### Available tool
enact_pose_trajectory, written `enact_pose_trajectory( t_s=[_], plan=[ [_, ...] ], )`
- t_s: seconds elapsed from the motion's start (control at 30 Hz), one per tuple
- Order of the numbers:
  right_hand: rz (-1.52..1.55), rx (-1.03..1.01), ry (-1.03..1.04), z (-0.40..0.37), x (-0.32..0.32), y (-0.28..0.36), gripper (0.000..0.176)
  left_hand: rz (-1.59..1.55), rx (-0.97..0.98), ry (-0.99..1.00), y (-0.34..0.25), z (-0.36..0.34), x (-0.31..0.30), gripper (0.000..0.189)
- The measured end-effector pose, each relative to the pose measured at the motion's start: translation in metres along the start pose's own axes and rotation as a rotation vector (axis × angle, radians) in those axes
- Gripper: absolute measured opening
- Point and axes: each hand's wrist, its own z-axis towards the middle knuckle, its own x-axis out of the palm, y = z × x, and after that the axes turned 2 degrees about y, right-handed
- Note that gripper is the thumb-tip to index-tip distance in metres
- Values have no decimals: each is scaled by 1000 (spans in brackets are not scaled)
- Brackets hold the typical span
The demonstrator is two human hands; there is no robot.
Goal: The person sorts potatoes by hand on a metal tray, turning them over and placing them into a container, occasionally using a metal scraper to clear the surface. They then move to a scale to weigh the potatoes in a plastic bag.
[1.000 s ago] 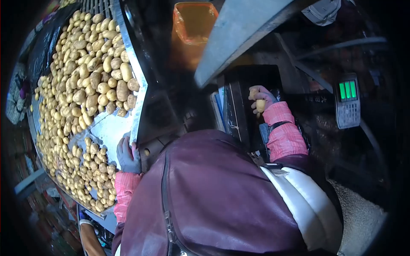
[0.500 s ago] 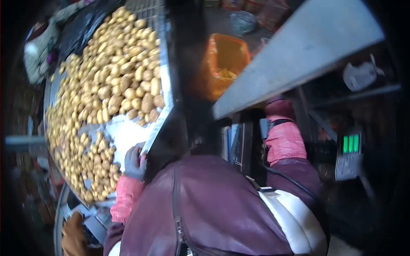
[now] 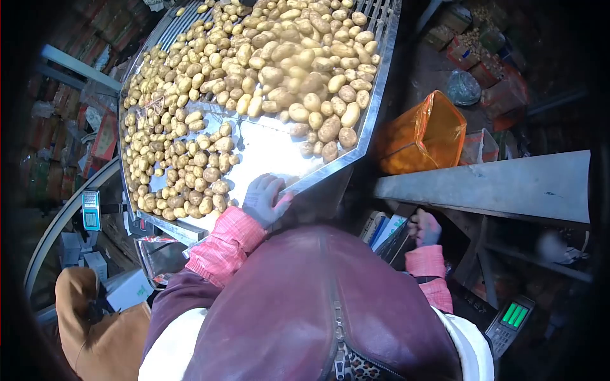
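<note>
My left hand (image 3: pixel 264 199), in a grey glove with a pink sleeve cuff, lies at the near edge of a metal sorting table (image 3: pixel 270 147). Its fingers stretch flat on the bright surface, and the thumb points toward the rim. Many potatoes (image 3: pixel 298 70) cover the table beyond it, with a smaller group of potatoes (image 3: pixel 190 171) just to its left. Under the metal beam at the right is my right hand (image 3: pixel 424 228), its fingers curled in. Whatever they may hold is hidden. Beside that hand stand flat book-like items (image 3: pixel 384 230) and a dark box (image 3: pixel 448 244).
An orange bag-lined bin (image 3: pixel 424 136) stands right of the table. The grey metal beam (image 3: pixel 492 185) crosses at waist height. A scale display with green bars (image 3: pixel 513 314) is low right; another display (image 3: pixel 91 209) is at left. A person in a brown sleeve (image 3: pixel 95 324) is at lower left.
The view has swung left, so the table sits more centrally. My right hand has come out from beneath the beam toward my body. My left hand stays at the table edge.
</note>
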Motion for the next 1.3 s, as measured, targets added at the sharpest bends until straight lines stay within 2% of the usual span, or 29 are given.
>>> enact_pose_trajectory(
  t_s=[0.03,0.07,0.13,0.17,0.2,0.23,0.3,0.4,0.43,0.5,0.6,0.63,0.67,0.7,0.8,0.83,0.93,0.97,1.07,1.13,1.2,1.23,1.27,1.3],
  plan=[
    [-191,-3,34,-24,48,28,12,-14,2,17,1,-1,-1,37],
    [-149,-96,284,-24,69,37,12,-28,6,34,2,-1,-2,37],
    [-425,-213,418,-29,141,73,11,-91,0,91,2,1,-6,37],
    [-741,-946,352,-25,183,87,15,-137,-13,133,2,2,-9,37],
    [-923,-1132,265,-19,217,100,18,-181,-27,173,4,2,-12,37],
    [-1055,-1161,233,-9,247,106,30,-180,13,84,7,-3,-10,36],
    [-1428,-1064,284,31,287,103,45,-180,90,-95,14,-14,-2,34],
    [-1678,-1009,264,30,323,102,51,-243,160,-159,23,-21,-21,30],
    [-1752,-1046,236,20,332,101,50,-282,61,-122,32,-28,-28,28],
    [-1733,-1038,222,17,331,94,53,-321,-62,-92,50,-42,-39,25],
    [-1722,-1018,253,9,329,91,55,-262,-106,-119,59,-48,-37,24],
    [-1719,-1007,285,-4,335,98,55,-242,-68,-148,57,-48,-36,22],
    [-1713,-997,319,-10,338,103,55,-250,-61,-96,57,-49,-34,22],
    [-1584,-1017,319,14,332,80,53,-255,-55,-44,57,-50,-33,23],
    [-1617,-879,292,18,344,69,52,-242,-39,15,56,-49,-30,23],
    [-1619,-914,211,18,347,65,47,-232,-42,21,54,-52,-30,24],
    [-1415,-865,402,20,340,81,47,-229,-62,63,45,-51,-34,23],
    [-770,-603,516,15,333,76,41,-216,-78,49,43,-51,-34,23],
    [-26,-204,585,-5,320,100,34,-193,-116,12,41,-52,-30,23],
    [-136,-530,593,9,293,104,33,-188,-139,4,44,-54,-25,23],
    [-50,-347,415,14,274,116,33,-162,-147,9,46,-56,-23,23],
    [-30,-460,444,39,253,117,33,-155,-144,14,47,-56,-23,23],
    [246,-329,471,56,235,126,30,-148,-140,18,47,-55,-23,23],
    [280,-270,326,67,222,141,29,-142,-148,12,47,-55,-22,23]
  ],
)
